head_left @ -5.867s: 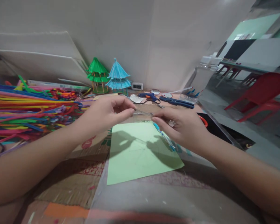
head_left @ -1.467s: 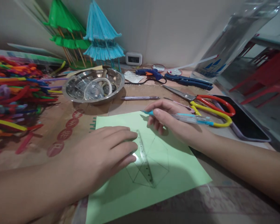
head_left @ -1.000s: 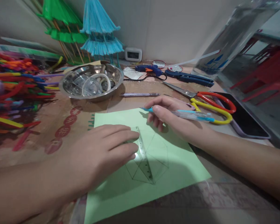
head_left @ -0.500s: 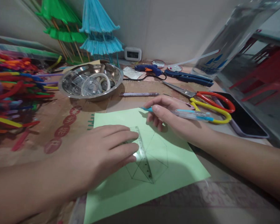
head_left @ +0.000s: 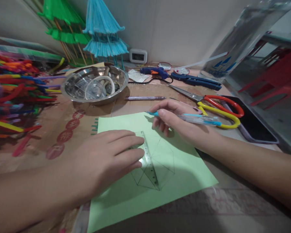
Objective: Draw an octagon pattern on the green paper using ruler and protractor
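Observation:
A light green paper sheet bears thin dark lines forming a many-sided figure with spokes. My left hand lies over its left side with outstretched fingers pressing down a clear ruler. Part of the ruler is hidden beneath those fingers; its marked edge slants across the drawing. Above the sheet's upper right corner, my right hand is closed around a clear-barrelled pen with a blue grip. The pen tip points left and is clear of the ruler.
Scissors and a phone lie right of my right hand. Behind are another pen, a metal bowl, a glue gun and a large bottle. Colourful pipe cleaners heap at left, before blue and green tiered models.

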The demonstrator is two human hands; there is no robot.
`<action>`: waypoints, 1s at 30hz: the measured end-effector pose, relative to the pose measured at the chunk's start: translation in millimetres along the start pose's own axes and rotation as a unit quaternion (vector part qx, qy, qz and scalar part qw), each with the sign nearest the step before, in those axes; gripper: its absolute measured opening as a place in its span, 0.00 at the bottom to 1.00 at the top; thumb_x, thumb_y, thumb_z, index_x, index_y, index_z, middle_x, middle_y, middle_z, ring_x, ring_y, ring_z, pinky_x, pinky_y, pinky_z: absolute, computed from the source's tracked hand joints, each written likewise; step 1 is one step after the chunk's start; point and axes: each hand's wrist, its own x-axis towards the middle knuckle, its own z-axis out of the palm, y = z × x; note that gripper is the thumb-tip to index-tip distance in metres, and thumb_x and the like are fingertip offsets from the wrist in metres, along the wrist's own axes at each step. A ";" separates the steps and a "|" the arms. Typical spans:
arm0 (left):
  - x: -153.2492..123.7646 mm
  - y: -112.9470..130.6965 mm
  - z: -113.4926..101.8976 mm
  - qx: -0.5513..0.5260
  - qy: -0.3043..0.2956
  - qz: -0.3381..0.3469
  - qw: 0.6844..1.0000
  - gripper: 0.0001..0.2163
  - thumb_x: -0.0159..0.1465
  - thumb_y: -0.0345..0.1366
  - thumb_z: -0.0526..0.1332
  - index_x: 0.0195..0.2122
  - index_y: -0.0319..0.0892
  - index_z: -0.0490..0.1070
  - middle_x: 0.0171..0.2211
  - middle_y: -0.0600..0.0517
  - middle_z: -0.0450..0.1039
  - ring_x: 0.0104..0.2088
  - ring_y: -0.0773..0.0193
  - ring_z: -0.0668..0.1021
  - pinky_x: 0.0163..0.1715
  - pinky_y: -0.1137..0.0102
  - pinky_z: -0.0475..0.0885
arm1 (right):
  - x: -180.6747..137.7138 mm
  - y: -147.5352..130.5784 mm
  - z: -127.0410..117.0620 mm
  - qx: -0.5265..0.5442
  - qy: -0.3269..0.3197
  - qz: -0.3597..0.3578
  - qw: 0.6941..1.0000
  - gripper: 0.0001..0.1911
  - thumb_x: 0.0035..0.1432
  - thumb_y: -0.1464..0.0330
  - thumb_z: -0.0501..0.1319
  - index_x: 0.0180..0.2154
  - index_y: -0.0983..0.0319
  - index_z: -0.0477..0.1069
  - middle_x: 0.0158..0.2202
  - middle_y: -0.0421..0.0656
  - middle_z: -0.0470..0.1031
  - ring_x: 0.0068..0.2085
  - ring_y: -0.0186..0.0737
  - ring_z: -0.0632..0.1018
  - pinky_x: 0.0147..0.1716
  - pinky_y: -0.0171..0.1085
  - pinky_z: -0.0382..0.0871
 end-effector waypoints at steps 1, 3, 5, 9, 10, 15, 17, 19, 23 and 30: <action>-0.7 0.1 -0.1 0.001 -0.001 0.000 1.000 0.12 0.84 0.36 0.54 0.52 0.44 0.79 0.56 0.47 0.86 0.56 0.53 0.85 0.54 0.60 0.81 | -0.1 -0.3 0.0 -0.001 0.000 0.000 1.000 0.08 0.75 0.63 0.64 0.46 0.62 0.76 0.33 0.39 0.82 0.26 0.29 0.77 0.23 0.28 0.73; -2.9 0.0 0.0 0.002 -0.004 0.002 1.000 0.11 0.83 0.36 0.55 0.53 0.44 0.78 0.57 0.46 0.86 0.57 0.52 0.85 0.54 0.59 0.81 | -0.2 -1.3 -0.1 -0.003 -0.001 0.001 1.000 0.08 0.75 0.63 0.64 0.46 0.62 0.76 0.33 0.39 0.82 0.26 0.29 0.78 0.23 0.28 0.73; -4.9 -0.5 0.8 0.003 -0.006 0.003 1.000 0.10 0.83 0.36 0.55 0.54 0.44 0.77 0.57 0.46 0.85 0.58 0.51 0.85 0.54 0.58 0.81 | -0.2 -2.5 -0.3 -0.003 -0.001 0.002 1.000 0.08 0.75 0.63 0.64 0.46 0.62 0.76 0.33 0.39 0.82 0.26 0.29 0.77 0.23 0.28 0.73; -5.4 -1.3 3.1 0.000 -0.003 0.004 1.000 0.10 0.83 0.36 0.55 0.55 0.44 0.76 0.58 0.46 0.85 0.58 0.50 0.85 0.55 0.58 0.81 | -0.3 -3.9 -0.5 -0.008 -0.003 0.001 1.000 0.08 0.75 0.64 0.64 0.46 0.62 0.75 0.32 0.39 0.82 0.26 0.29 0.78 0.23 0.28 0.73; -4.7 -1.1 3.3 0.000 -0.003 0.004 1.000 0.10 0.83 0.36 0.55 0.55 0.44 0.76 0.58 0.46 0.85 0.58 0.50 0.85 0.55 0.58 0.81 | -0.5 -3.7 -0.4 -0.009 -0.003 0.001 1.000 0.08 0.75 0.64 0.64 0.46 0.62 0.75 0.32 0.39 0.82 0.26 0.29 0.78 0.24 0.28 0.73; -1.2 0.7 1.2 0.000 -0.006 0.001 1.000 0.12 0.84 0.36 0.53 0.53 0.44 0.78 0.57 0.47 0.86 0.57 0.52 0.86 0.55 0.59 0.82 | -1.2 -1.0 -0.1 -0.003 0.000 -0.001 1.000 0.08 0.75 0.63 0.64 0.46 0.62 0.76 0.32 0.39 0.81 0.25 0.29 0.77 0.23 0.28 0.72; -2.0 0.6 0.5 -0.002 -0.009 0.001 1.000 0.12 0.83 0.35 0.54 0.53 0.44 0.79 0.57 0.46 0.86 0.57 0.52 0.86 0.55 0.59 0.82 | -1.0 -0.8 0.1 -0.002 0.000 -0.001 1.000 0.08 0.74 0.63 0.65 0.46 0.61 0.76 0.32 0.39 0.81 0.26 0.29 0.77 0.23 0.29 0.72; -4.2 -0.1 0.5 -0.005 -0.007 0.001 1.000 0.11 0.83 0.35 0.56 0.54 0.43 0.79 0.57 0.46 0.86 0.58 0.51 0.85 0.56 0.59 0.82 | -0.5 -1.4 0.3 -0.005 -0.001 0.004 1.000 0.08 0.74 0.62 0.65 0.45 0.61 0.76 0.32 0.39 0.81 0.26 0.30 0.77 0.24 0.29 0.72; -6.4 -0.7 0.8 -0.009 -0.010 0.001 1.000 0.11 0.82 0.35 0.56 0.55 0.44 0.78 0.58 0.45 0.85 0.60 0.51 0.84 0.57 0.58 0.82 | -0.1 -2.1 -0.2 -0.008 -0.001 0.016 1.000 0.08 0.74 0.63 0.65 0.46 0.61 0.76 0.33 0.40 0.82 0.26 0.30 0.77 0.24 0.29 0.72; -2.3 0.0 1.9 -0.009 -0.004 -0.001 1.000 0.10 0.83 0.35 0.56 0.54 0.44 0.78 0.57 0.46 0.86 0.58 0.51 0.85 0.55 0.58 0.82 | -0.6 0.4 -1.2 -0.004 -0.001 0.015 1.000 0.07 0.73 0.63 0.66 0.46 0.61 0.76 0.33 0.40 0.82 0.26 0.31 0.77 0.23 0.30 0.71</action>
